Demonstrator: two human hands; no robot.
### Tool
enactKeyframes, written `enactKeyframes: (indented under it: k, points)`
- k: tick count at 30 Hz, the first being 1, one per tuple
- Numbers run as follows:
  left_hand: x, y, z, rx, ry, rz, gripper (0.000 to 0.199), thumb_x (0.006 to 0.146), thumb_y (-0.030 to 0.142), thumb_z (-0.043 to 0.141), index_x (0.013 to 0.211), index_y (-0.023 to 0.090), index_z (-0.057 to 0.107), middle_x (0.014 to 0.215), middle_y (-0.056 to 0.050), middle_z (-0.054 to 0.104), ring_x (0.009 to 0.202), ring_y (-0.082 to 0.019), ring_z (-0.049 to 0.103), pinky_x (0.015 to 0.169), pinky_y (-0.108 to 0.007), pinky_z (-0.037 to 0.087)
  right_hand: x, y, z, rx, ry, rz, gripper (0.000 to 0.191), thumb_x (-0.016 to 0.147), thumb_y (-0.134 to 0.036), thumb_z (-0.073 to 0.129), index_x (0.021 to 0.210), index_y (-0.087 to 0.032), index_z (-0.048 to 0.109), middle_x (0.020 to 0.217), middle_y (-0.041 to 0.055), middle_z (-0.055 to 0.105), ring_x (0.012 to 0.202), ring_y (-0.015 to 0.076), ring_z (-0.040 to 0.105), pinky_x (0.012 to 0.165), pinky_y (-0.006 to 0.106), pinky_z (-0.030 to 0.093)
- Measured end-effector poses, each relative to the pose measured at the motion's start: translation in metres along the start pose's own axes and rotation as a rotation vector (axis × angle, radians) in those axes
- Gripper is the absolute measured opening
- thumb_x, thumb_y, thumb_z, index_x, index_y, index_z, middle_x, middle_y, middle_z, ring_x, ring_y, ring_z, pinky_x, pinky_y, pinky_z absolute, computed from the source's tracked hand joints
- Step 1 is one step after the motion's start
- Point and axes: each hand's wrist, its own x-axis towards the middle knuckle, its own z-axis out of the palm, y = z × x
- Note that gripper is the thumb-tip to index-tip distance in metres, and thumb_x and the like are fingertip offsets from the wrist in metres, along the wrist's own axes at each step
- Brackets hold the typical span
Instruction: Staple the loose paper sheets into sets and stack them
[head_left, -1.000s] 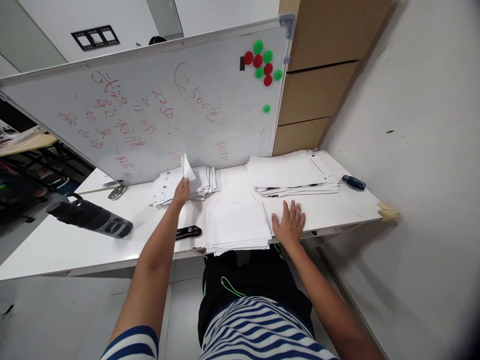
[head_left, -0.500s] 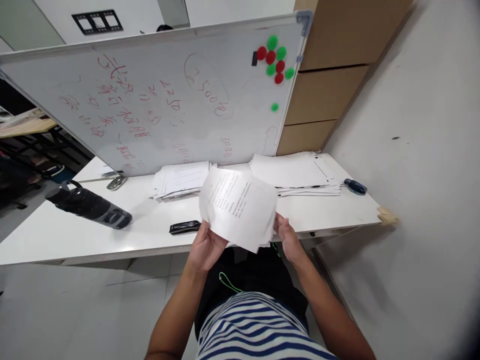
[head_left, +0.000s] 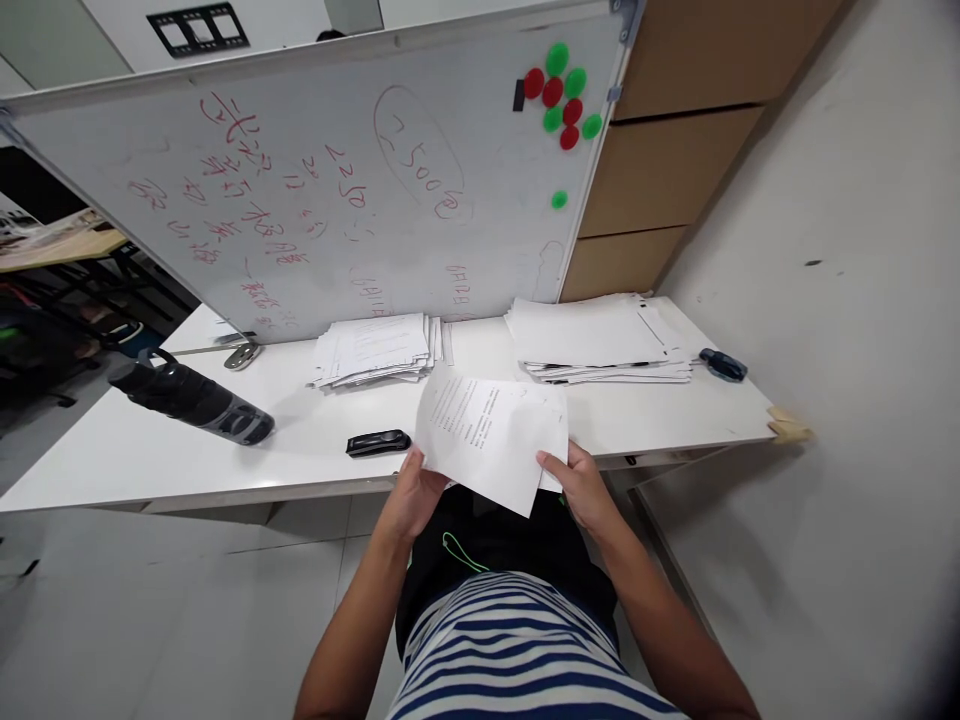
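Observation:
Printed paper sheets (head_left: 495,440) are held over the desk's front edge, slightly fanned at the right. My left hand (head_left: 415,495) grips their lower left corner, its thumb on top and its fingers underneath. At the right edge, my right hand (head_left: 583,485) pinches the sheets, thumb on the printed side. Just left of the sheets, a black stapler (head_left: 378,442) lies on the desk. Behind them are a left paper stack (head_left: 375,350) and a wider right paper stack (head_left: 592,335).
On the white desk (head_left: 300,455), a dark bottle (head_left: 195,402) lies at the left and a dark blue object (head_left: 724,365) at the right. A whiteboard (head_left: 300,130) with magnets stands behind. Brown boxes (head_left: 675,60) rise beside the right wall.
My right thumb has come onto the front of the sheets, and a rear sheet now shows at the right. The sheets sit slightly lower and flatter. The whole view has shifted a little.

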Motion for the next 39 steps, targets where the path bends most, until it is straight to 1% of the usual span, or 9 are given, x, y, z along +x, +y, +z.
enactKeyframes:
  k: [5, 9, 13, 16, 19, 23, 29, 33, 39]
  points:
    - [0.009, 0.027, -0.030, 0.093, 0.020, -0.114, 0.068, 0.082, 0.069, 0.056, 0.128, 0.019, 0.064, 0.122, -0.012, 0.070, 0.124, -0.033, 0.059, 0.103, -0.045, 0.049, 0.000, -0.006, -0.003, -0.143, -0.081, 0.005, 0.043, 0.080, -0.051, 0.070, 0.110, -0.020, 0.072, 0.104, 0.0061, 0.077, 0.101, 0.0300, 0.069, 0.089, 0.043, 0.054]
    - [0.021, 0.048, -0.046, 0.375, -0.017, -0.223, 0.053, 0.076, 0.052, 0.073, 0.115, 0.016, 0.070, 0.112, -0.014, 0.073, 0.108, -0.032, 0.068, 0.092, -0.043, 0.055, -0.003, -0.011, -0.001, -0.283, -0.127, -0.023, 0.043, 0.087, -0.056, 0.061, 0.110, -0.022, 0.072, 0.103, 0.0054, 0.076, 0.102, 0.0295, 0.068, 0.093, 0.045, 0.052]
    - [0.027, 0.059, -0.047, 0.655, -0.059, -0.185, 0.041, 0.071, 0.040, 0.081, 0.105, 0.018, 0.073, 0.107, -0.011, 0.075, 0.097, -0.029, 0.070, 0.082, -0.040, 0.057, -0.007, -0.005, 0.003, -0.314, -0.119, -0.073, 0.044, 0.087, -0.057, 0.061, 0.110, -0.022, 0.071, 0.107, 0.0060, 0.075, 0.104, 0.0290, 0.067, 0.093, 0.043, 0.053]
    - [0.026, 0.055, -0.039, 0.779, -0.032, -0.112, 0.039, 0.067, 0.038, 0.083, 0.100, 0.019, 0.074, 0.103, -0.010, 0.075, 0.094, -0.030, 0.070, 0.079, -0.041, 0.057, -0.007, 0.005, 0.008, -0.254, -0.016, -0.127, 0.060, 0.084, -0.053, 0.067, 0.134, -0.024, 0.054, 0.130, 0.0087, 0.065, 0.116, 0.0269, 0.062, 0.098, 0.043, 0.051]
    - [0.023, 0.041, -0.032, 0.820, 0.049, -0.005, 0.041, 0.067, 0.040, 0.082, 0.100, 0.020, 0.072, 0.102, -0.008, 0.074, 0.094, -0.028, 0.069, 0.080, -0.039, 0.056, -0.005, 0.012, 0.012, -0.263, 0.062, -0.150, 0.076, 0.080, -0.050, 0.071, 0.145, -0.025, 0.041, 0.134, 0.0121, 0.060, 0.120, 0.0269, 0.059, 0.096, 0.044, 0.052]
    - [0.021, 0.025, -0.028, 0.800, 0.087, 0.097, 0.036, 0.072, 0.043, 0.078, 0.096, 0.020, 0.065, 0.097, -0.004, 0.072, 0.089, -0.022, 0.066, 0.079, -0.034, 0.052, -0.003, 0.016, 0.019, -0.328, 0.100, -0.246, 0.069, 0.081, -0.050, 0.068, 0.141, -0.025, 0.045, 0.126, 0.0124, 0.064, 0.115, 0.0276, 0.061, 0.089, 0.043, 0.056]
    - [0.018, 0.020, -0.016, 0.726, 0.053, 0.250, 0.033, 0.075, 0.040, 0.075, 0.075, 0.022, 0.047, 0.084, -0.001, 0.065, 0.077, -0.016, 0.060, 0.071, -0.030, 0.049, 0.004, 0.003, 0.023, -0.638, 0.339, -0.508, 0.038, 0.086, -0.049, 0.059, 0.113, -0.022, 0.064, 0.102, 0.0102, 0.071, 0.098, 0.0283, 0.066, 0.090, 0.045, 0.054]
    - [0.021, 0.020, -0.011, 0.839, 0.151, 0.359, 0.029, 0.076, 0.043, 0.074, 0.088, 0.023, 0.057, 0.085, -0.003, 0.064, 0.079, -0.019, 0.060, 0.072, -0.033, 0.049, 0.012, -0.010, 0.026, -0.631, 0.405, -0.620, 0.038, 0.088, -0.049, 0.059, 0.115, -0.023, 0.062, 0.106, 0.0098, 0.071, 0.100, 0.0274, 0.067, 0.091, 0.044, 0.054]
    - [0.028, 0.001, -0.019, 0.966, 0.081, 0.383, 0.031, 0.082, 0.045, 0.067, 0.106, 0.025, 0.068, 0.109, -0.006, 0.069, 0.101, -0.024, 0.063, 0.090, -0.037, 0.048, 0.022, 0.018, 0.024, -0.558, 0.292, -0.485, 0.043, 0.087, -0.048, 0.060, 0.120, -0.021, 0.059, 0.114, 0.0113, 0.069, 0.105, 0.0263, 0.066, 0.092, 0.042, 0.053]
